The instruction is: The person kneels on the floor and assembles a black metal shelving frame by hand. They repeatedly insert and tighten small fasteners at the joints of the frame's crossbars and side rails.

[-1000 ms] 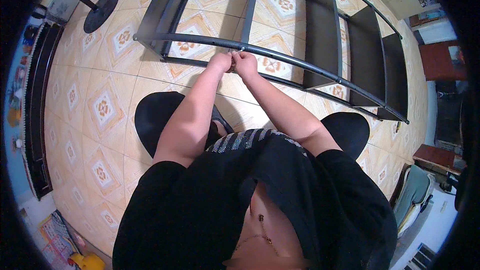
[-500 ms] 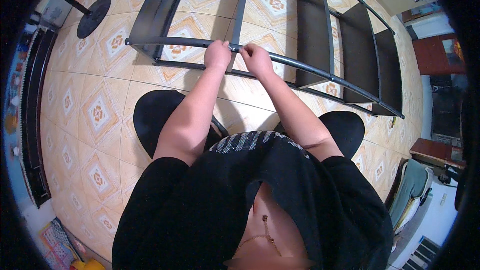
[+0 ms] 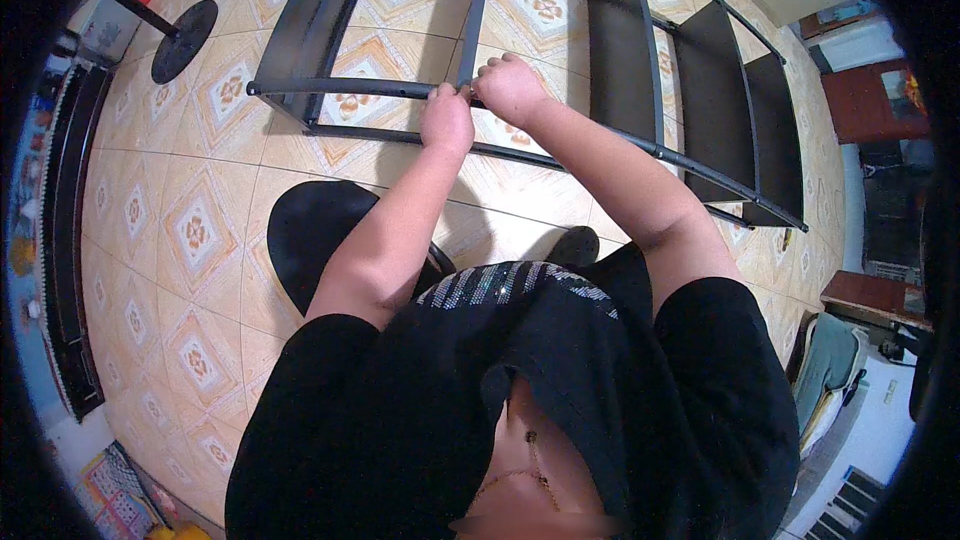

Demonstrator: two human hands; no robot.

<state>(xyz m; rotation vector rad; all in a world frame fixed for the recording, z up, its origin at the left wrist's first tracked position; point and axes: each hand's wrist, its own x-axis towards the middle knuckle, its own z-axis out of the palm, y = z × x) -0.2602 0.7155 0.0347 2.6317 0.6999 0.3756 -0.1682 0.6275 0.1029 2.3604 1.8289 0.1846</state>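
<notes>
A black metal shelving unit [image 3: 622,65] lies on its side on the floor in front of me. My left hand [image 3: 447,122] is closed round its near tube [image 3: 370,87], where a crosswise shelf panel [image 3: 478,15] meets it. Just to the right, my right hand [image 3: 512,90] has its fingers curled at that same joint. What its fingertips pinch, if anything, is too small and hidden to name.
Patterned tiles cover the floor [image 3: 195,230]. A round black stand base [image 3: 185,41] with a pole is at the far left. A black rack-like piece [image 3: 75,240] runs along the left side. Folded cloths [image 3: 828,365] lie at the right.
My right hand has turned over and lifted slightly at the joint, its elbow swinging outward to the right. The left hand stays on the tube. My right knee has shifted.
</notes>
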